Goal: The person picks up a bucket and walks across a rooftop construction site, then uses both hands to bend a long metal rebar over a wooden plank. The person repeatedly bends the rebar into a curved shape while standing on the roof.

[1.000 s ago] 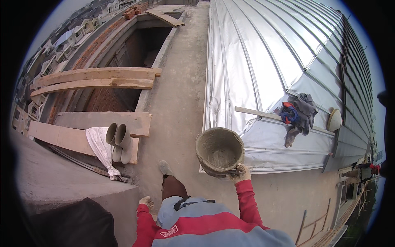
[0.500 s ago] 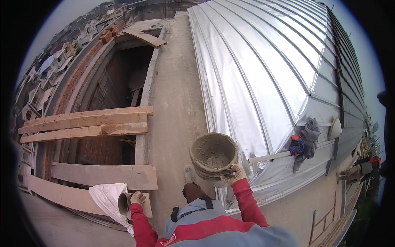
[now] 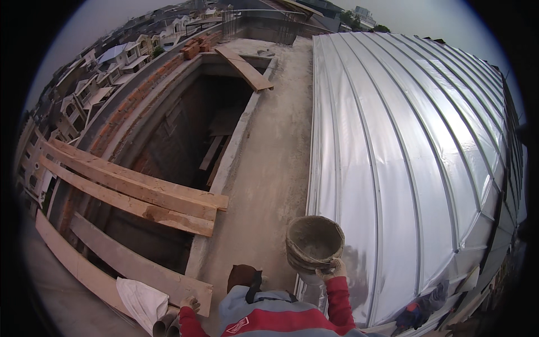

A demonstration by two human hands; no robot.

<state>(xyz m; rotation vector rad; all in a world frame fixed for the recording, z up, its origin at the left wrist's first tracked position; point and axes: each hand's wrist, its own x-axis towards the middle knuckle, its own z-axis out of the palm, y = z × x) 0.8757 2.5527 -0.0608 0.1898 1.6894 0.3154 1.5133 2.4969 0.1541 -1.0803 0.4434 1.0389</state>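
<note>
My right hand [image 3: 331,270], in a pale glove, is closed on the near edge of a round bucket [image 3: 315,246] smeared with grey, mortar-like residue; whether it grips the rim or the handle is unclear. The bucket hangs tilted beside the silver roof, its mouth facing up. Low on the left is my left hand [image 3: 191,304], also gloved, by the end of a wide plank [image 3: 140,253]. Just left of that wrist are grey-brown tube-like pieces [image 3: 165,324] and a white cloth [image 3: 142,300]. The left fingers are too small to read.
A concrete walkway [image 3: 264,174] runs ahead between a deep rectangular opening [image 3: 193,126] and the ribbed silver roof [image 3: 387,151]. Wooden beams [image 3: 140,191] cross the opening, and a loose plank [image 3: 244,68] spans its far corner. Dark cloths [image 3: 421,309] lie at the roof's near right edge.
The view has tilted up and turned, so the walkway reaches farther ahead. The bucket sits lower and farther right in the picture, still in my right hand. My left hand appears lower.
</note>
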